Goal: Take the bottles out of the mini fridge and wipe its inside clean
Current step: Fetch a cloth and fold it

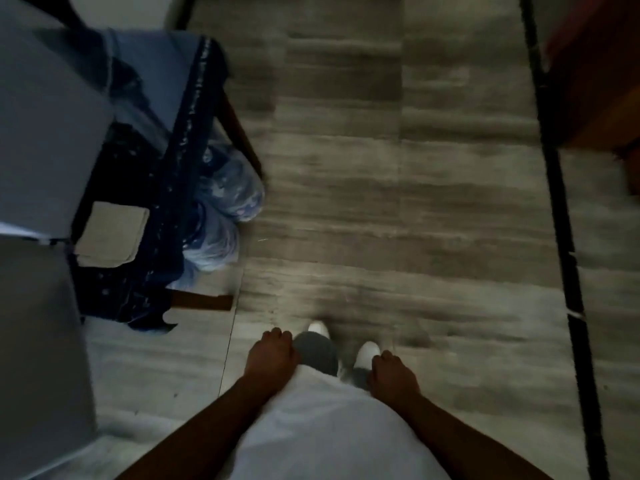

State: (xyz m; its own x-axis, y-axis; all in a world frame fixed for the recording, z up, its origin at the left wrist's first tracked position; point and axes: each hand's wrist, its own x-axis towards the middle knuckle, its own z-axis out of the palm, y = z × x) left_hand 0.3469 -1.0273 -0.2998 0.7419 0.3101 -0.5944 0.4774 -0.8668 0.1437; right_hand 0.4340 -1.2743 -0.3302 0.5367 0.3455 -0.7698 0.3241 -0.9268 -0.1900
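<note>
A: Item one, hands. Left hand (272, 355) and right hand (393, 374): both hang at the thighs, fingers loosely curled, holding nothing.

B: Item two, mini fridge and bottles?

A: Not in view. Only grey plank floor (398, 202), a table under a dark blue cloth (173, 188) at left, clear plastic bundles (228, 195) beneath (contents blurred).

B: Step advice?

A: Probably the approach: walk steadily, find the fridge, crouch square to its door.
</note>
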